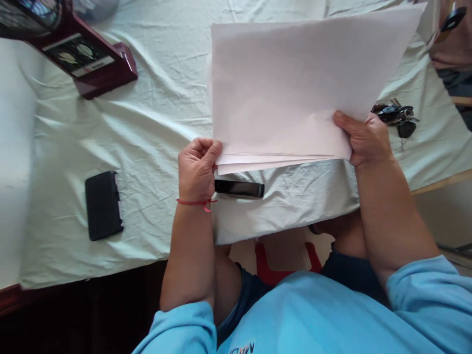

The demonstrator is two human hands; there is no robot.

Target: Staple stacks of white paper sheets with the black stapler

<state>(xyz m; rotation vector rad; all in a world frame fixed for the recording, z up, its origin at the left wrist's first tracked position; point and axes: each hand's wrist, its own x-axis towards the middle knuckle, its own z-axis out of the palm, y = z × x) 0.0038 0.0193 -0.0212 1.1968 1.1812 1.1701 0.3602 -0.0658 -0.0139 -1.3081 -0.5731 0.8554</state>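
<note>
Several white paper sheets [283, 93] are held up over the table, their near edges slightly fanned apart. My left hand [197, 164] pinches the near left corner between thumb and fingers. On the near right part, my right hand [365, 135] grips the sheets with the thumb on top and the fingers hidden beneath. Just below the sheets, a black stapler-like object [239, 188] lies on the cloth, its left end hidden behind my left wrist.
A pale green cloth [155, 196] covers the table. A black phone-like case [104, 205] lies at left, and a dark red wooden stand [106, 69] rises at upper left. A bunch of keys [400, 117] rests right of my right hand. Below the table edge is a red stool [265, 265].
</note>
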